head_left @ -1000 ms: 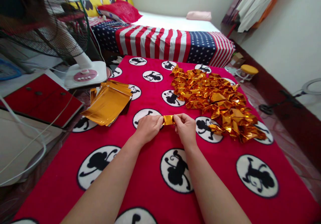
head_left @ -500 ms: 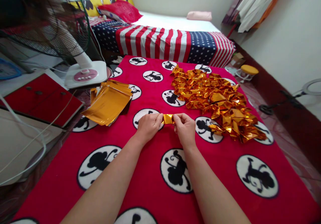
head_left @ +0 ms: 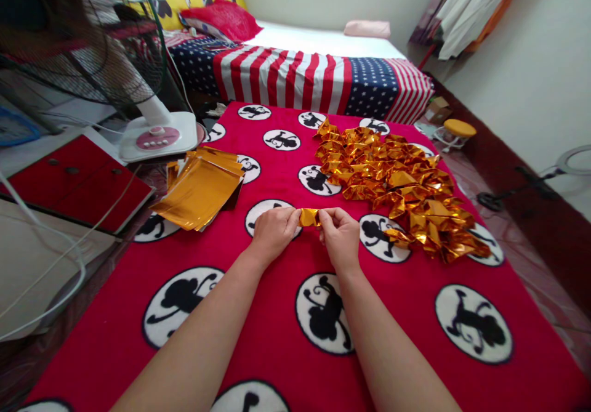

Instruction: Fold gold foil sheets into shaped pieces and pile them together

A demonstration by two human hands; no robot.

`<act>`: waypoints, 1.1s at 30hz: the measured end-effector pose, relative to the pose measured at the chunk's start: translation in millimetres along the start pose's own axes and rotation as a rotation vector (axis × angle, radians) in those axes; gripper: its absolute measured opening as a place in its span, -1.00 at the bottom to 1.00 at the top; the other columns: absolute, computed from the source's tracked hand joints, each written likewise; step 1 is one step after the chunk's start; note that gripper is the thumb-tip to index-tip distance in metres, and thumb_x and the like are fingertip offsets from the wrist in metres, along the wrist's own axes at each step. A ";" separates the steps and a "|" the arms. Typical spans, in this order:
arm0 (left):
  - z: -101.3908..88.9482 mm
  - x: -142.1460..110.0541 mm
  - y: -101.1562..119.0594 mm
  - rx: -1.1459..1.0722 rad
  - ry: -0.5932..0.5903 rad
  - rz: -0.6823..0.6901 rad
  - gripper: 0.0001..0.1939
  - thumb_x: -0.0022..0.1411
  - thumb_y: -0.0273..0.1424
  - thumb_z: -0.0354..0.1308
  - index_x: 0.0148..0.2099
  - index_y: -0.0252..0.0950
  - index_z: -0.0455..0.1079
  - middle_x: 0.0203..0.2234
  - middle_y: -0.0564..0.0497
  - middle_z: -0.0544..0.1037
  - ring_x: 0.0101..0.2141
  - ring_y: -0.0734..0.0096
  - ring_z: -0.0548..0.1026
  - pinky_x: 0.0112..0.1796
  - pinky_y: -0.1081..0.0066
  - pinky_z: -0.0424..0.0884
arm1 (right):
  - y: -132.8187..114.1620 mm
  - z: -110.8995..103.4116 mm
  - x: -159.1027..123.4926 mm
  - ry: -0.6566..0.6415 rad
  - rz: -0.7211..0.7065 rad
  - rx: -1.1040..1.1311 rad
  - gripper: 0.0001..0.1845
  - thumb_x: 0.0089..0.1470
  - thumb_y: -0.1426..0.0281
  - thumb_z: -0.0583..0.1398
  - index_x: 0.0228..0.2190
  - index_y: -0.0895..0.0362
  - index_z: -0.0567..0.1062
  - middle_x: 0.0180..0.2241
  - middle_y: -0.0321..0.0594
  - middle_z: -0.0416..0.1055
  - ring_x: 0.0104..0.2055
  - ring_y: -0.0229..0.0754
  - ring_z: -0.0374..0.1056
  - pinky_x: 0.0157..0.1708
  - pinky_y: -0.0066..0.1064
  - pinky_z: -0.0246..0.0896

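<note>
A small folded piece of gold foil paper [head_left: 309,217] is stretched between my two hands, just above the red cloth. My left hand [head_left: 276,232] pinches its left end between thumb and fingers. On the other side, my right hand [head_left: 340,234] grips the right end the same way. To the left lies a stack of flat gold foil sheets [head_left: 198,190]. A wide heap of folded gold foil pieces [head_left: 392,178] spreads over the cloth to the right. The ends of the held piece are hidden under my fingers.
The red cloth [head_left: 258,350] with monkey prints covers the surface before me. At left stand a fan [head_left: 157,132] and a red-fronted cabinet [head_left: 69,172]. Behind is a bed [head_left: 286,76] with a flag-patterned cover. A yellow stool [head_left: 459,129] stands at right.
The middle of the held foil piece has buckled slightly and catches the light differently. Both hands stay in nearly the same place.
</note>
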State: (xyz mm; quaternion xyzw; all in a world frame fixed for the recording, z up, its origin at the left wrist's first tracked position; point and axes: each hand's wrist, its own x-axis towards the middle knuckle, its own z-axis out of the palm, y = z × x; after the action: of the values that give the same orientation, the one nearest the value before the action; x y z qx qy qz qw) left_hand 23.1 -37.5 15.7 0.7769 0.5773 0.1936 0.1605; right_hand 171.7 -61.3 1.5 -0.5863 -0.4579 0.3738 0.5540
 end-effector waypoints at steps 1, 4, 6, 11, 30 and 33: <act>0.3 0.1 0.1 0.007 0.006 0.002 -0.56 0.41 -0.26 -0.18 -0.37 -0.26 0.43 -0.41 -0.06 0.58 -0.38 0.32 0.47 -0.38 0.35 0.13 | -0.4 0.0 -0.2 0.001 -0.001 -0.004 -0.75 0.08 0.19 0.19 -0.47 0.11 0.47 -0.69 -0.41 0.31 -0.71 -0.33 0.17 -0.67 -0.49 0.03; 1.4 -0.2 -0.2 -0.008 0.018 0.013 -0.56 0.41 -0.26 -0.20 -0.38 -0.25 0.42 -0.41 -0.06 0.57 -0.37 0.32 0.47 -0.37 0.36 0.15 | -1.9 0.1 -0.8 0.015 0.000 -0.001 -0.76 0.08 0.20 0.19 -0.47 0.10 0.46 -0.69 -0.41 0.31 -0.71 -0.32 0.17 -0.68 -0.49 0.04; 2.2 -0.8 -0.9 -0.030 0.014 0.031 -0.56 0.42 -0.25 -0.21 -0.37 -0.25 0.41 -0.40 -0.04 0.57 -0.36 0.33 0.48 -0.36 0.37 0.16 | -2.9 0.1 -1.1 0.029 -0.002 0.004 -0.77 0.08 0.21 0.20 -0.48 0.10 0.46 -0.69 -0.40 0.31 -0.71 -0.31 0.17 -0.69 -0.49 0.03; 4.8 -1.7 -2.6 -0.009 0.018 0.060 -0.62 0.41 -0.28 -0.19 -0.30 -0.24 0.41 -0.35 -0.04 0.57 -0.32 0.32 0.49 -0.36 0.37 0.16 | -3.9 0.3 -1.3 0.048 -0.012 -0.005 -0.77 0.09 0.21 0.19 -0.47 0.10 0.46 -0.68 -0.40 0.32 -0.70 -0.31 0.19 -0.67 -0.49 0.06; 8.0 0.9 -6.6 -0.007 0.059 0.042 -0.53 0.44 -0.24 -0.25 -0.35 -0.25 0.40 -0.40 -0.04 0.56 -0.36 0.31 0.48 -0.38 0.35 0.13 | 0.3 1.0 -0.7 0.015 -0.034 0.019 -0.79 0.06 0.23 0.22 -0.43 0.14 0.49 -0.66 -0.38 0.35 -0.70 -0.33 0.21 -0.68 -0.51 0.08; 7.9 0.9 -6.6 0.033 0.080 0.005 -0.54 0.43 -0.25 -0.23 -0.33 -0.26 0.43 -0.40 -0.07 0.58 -0.36 0.29 0.48 -0.39 0.33 0.11 | 1.4 2.4 -1.2 -0.012 -0.037 0.048 -0.80 0.06 0.25 0.22 -0.39 0.14 0.49 -0.64 -0.37 0.37 -0.69 -0.33 0.22 -0.68 -0.50 0.11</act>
State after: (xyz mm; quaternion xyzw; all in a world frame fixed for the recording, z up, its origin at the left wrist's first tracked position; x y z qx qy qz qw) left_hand 21.7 -35.0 5.8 0.7724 0.5845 0.2153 0.1242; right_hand 169.3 -61.7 -0.2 -0.5619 -0.4630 0.3778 0.5719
